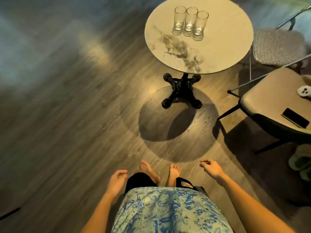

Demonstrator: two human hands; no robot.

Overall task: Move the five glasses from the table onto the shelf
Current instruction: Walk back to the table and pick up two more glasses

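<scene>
Head camera, looking steeply down: three clear, empty glasses stand upright in a tight row on a round table [218, 52], toward its far side. The left glass [179, 21], middle glass [190, 21] and right glass [200, 26] sit side by side, each seeming to touch its neighbour, the row slanting slightly nearer the camera toward the right. A dark, smoky marbled streak crosses the pale tabletop just in front of them. The top rests on a black cast pedestal base [181, 90] with four rounded feet, which throws a round shadow on the wood-plank floor [67, 115].

Both hands hang low at the person's sides, well apart from the glasses and below the level of the tabletop. The left hand [117, 179] is empty, fingers loosely curled. The right hand [211, 168] is likewise empty, fingers bent and relaxed, thumb near the forefinger. Neither touches anything. Two bare feet [174, 171] show on the floor between the hands, above black shorts and a blue-and-white patterned shirt [168, 211].

Right of the table stands a chair with a houndstooth cushion [276, 46]. Nearer, a tan seat [262, 101] carries a dark phone [295, 117] and a small pale gadget [304, 93]. Green slippers [300, 165] lie at the right edge.
</scene>
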